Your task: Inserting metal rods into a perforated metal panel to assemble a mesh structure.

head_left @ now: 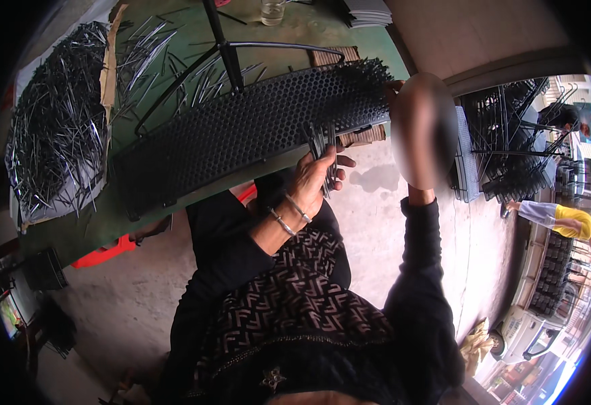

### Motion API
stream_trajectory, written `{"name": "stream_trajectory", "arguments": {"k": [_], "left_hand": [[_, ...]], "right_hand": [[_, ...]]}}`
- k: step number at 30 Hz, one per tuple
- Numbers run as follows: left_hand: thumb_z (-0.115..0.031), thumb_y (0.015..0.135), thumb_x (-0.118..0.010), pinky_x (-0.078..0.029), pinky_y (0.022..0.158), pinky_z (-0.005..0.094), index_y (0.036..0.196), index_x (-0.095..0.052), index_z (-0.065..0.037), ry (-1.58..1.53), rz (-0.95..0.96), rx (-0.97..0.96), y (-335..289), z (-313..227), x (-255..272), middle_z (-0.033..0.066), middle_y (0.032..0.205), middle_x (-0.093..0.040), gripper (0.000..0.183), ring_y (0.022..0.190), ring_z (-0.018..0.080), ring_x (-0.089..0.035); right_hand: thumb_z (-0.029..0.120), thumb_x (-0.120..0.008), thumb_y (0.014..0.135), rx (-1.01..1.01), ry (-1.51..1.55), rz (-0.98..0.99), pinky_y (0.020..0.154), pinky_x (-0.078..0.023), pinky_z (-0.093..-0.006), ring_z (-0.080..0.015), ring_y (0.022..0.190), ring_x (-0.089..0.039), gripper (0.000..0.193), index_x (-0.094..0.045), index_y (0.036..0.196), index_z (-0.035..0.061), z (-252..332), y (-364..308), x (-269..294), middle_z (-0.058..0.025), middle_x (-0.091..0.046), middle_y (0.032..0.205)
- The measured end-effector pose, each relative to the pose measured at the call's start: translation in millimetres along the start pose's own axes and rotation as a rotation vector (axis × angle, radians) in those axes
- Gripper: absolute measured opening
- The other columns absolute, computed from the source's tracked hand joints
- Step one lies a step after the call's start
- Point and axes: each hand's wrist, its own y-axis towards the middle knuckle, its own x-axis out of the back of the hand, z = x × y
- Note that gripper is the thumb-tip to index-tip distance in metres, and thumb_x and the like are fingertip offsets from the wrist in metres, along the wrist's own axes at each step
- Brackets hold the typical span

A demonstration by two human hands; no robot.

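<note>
A long black panel full of round holes (221, 125) lies across the green table in front of me. Dark pieces crowd the holes at its right end (363, 77). My left hand (315, 172), below the panel's front edge, is closed round a bundle of thin black strips (321, 145), the little fingers partly spread. At the panel's right end is my right hand (422, 115); a blur covers most of it, so its fingers and anything in them are hidden. A black metal stand with thin legs (231, 64) rests against the panel's far side.
An open carton heaped with black strips (59, 121) stands at the left, more loose strips (143, 61) beside it. A glass (272, 12) is at the table's far side. Black racks (504, 142) stand on the right. A person in yellow (572, 223) is farther off there.
</note>
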Motion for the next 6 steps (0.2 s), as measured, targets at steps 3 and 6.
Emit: {"name": "stream_trajectory", "arguments": {"k": [3, 6], "left_hand": [[-0.028, 0.097, -0.055, -0.042, 0.052, 0.0217, 0.109, -0.057, -0.005, 0.009, -0.013, 0.003, -3.3, -2.7, -3.8, 0.0095, 0.089, -0.066, 0.026, 0.066, 0.0095, -0.056], [-0.028, 0.096, -0.057, -0.042, 0.051, 0.0217, 0.11, -0.057, -0.004, 0.007, -0.045, 0.024, -6.6, -3.0, -4.2, 0.0088, 0.088, -0.066, 0.028, 0.067, 0.01, -0.057]], "right_hand": [[0.027, -0.066, 0.087, 0.047, -0.11, -0.086, 0.071, -0.048, -0.0353, -0.0231, 0.083, -0.062, 0.018, -0.073, 0.1, 0.017, -5.6, -2.8, -6.1, -0.0065, -0.061, 0.094], [0.031, -0.065, 0.088, 0.036, -0.2, -0.098, 0.072, -0.048, -0.0345, -0.0222, 0.087, -0.062, 0.023, -0.073, 0.107, 0.0215, -7.2, -7.2, -9.7, -0.0065, -0.06, 0.097]]}}
